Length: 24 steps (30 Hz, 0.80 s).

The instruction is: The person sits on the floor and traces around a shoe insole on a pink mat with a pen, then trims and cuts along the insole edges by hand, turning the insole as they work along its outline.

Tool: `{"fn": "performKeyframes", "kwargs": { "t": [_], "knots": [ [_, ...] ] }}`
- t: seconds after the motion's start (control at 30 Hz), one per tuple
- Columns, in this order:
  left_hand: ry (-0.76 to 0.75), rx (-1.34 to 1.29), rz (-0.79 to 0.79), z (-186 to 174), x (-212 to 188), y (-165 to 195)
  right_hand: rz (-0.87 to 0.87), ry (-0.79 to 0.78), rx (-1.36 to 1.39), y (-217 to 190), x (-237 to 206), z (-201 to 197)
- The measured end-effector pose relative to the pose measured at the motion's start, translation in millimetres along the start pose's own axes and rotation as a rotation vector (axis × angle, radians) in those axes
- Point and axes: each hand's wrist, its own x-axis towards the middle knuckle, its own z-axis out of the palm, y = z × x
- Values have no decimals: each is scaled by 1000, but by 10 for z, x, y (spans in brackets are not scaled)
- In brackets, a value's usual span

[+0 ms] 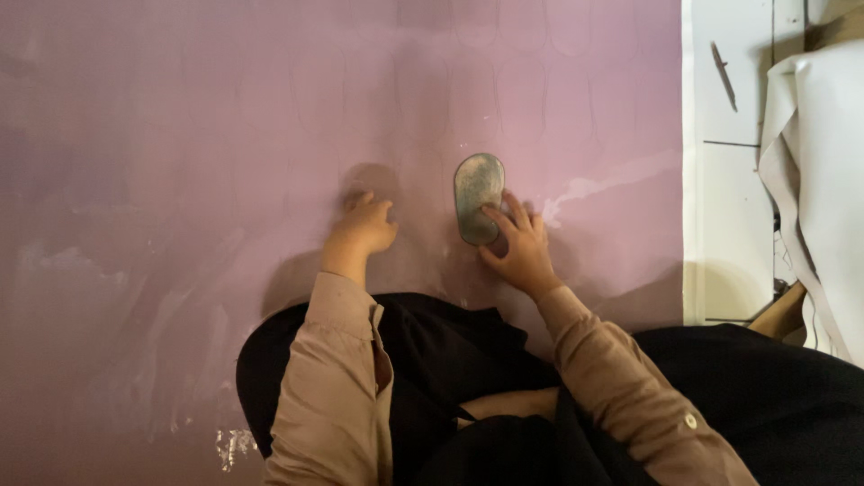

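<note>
A large pink sheet [180,135] lies flat on the floor, with faint traced outlines on it. A grey sole-shaped metal template [477,193] rests on the sheet. My right hand [517,247] presses its fingers on the template's lower end. My left hand [364,225] is curled into a loose fist on the sheet, just left of the template, and whether it holds anything small is hidden. Both arms wear tan sleeves.
My dark-clothed knees [450,360] rest on the sheet's near edge. White floor tiles [729,180] lie to the right of the sheet. A pale rolled or draped sheet [823,180] stands at the far right.
</note>
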Motion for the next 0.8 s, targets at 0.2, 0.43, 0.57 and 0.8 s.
{"fn": "performKeyframes", "kwargs": {
  "t": [0.2, 0.43, 0.57, 0.8],
  "knots": [
    [7, -51, 75, 20, 4, 53, -4, -12, -64, 67, 71, 13],
    [49, -46, 113, 35, 0, 46, 12, -30, -99, 50, 94, 25],
    [70, -49, 142, 62, 24, 36, -6, -15, -111, 50, 102, 40],
    [110, -3, 180, 150, 53, 17, 43, -49, -115, 10, 112, 55]
  ]
}}
